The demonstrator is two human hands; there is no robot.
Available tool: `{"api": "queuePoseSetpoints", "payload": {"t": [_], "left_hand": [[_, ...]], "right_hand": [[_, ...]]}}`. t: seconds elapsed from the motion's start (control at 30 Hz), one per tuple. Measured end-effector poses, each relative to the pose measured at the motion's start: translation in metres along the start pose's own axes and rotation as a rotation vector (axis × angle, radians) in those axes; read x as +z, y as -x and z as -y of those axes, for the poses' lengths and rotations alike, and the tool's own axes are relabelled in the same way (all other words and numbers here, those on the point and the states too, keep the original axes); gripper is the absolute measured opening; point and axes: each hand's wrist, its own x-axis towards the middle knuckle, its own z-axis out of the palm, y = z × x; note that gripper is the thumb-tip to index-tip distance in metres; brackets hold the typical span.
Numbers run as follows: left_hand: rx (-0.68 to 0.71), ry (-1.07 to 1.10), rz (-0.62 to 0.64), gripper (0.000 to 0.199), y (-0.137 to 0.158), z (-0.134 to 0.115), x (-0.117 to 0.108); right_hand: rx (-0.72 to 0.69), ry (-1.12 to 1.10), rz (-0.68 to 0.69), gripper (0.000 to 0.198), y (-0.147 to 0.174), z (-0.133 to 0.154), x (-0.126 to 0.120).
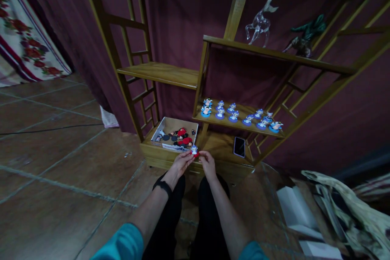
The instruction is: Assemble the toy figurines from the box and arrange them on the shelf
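The held figurine point(194, 150) looked like smooth plastic, the box point(177, 124) matt cardboard, the shelf point(160, 73) lightly glossy wood, the curtain point(65, 24) matt cloth, the statue point(260, 25) glassy.

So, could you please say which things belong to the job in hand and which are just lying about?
Likely job things:
- small figurine with red base, held
- red figurines in open cardboard box
- small figurines with bluish bases

Apparently just lying about:
- dark rectangular phone
- clear four-legged statuette
- dark green statuette

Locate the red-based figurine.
The red-based figurine is below centre in the head view, between the left hand and right hand, near the front right corner of the box.
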Motion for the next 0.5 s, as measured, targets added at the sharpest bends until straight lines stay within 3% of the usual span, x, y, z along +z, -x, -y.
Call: {"api": "queuePoseSetpoints", "payload": {"t": [0.1, 0.23, 0.5], "left_hand": [[0.000, -0.002, -0.005, 0.026, 0.0020, -0.0015, 0.0015], [-0.003, -0.002, -0.007, 0.026, 0.0017, -0.0015, 0.0025], [-0.008, -0.012, -0.002, 0.026, 0.0012, -0.0005, 0.0031]], "right_hand": [[-0.033, -0.006, -0.057, 0.025, 0.0008, 0.0015, -0.0021], [-0.033, 0.071, 0.025, 0.022, 0.0022, 0.0006, -0.0023], [0.007, 0.078, 0.003, 0.021, -0.0005, -0.0048, 0.0000]]}}
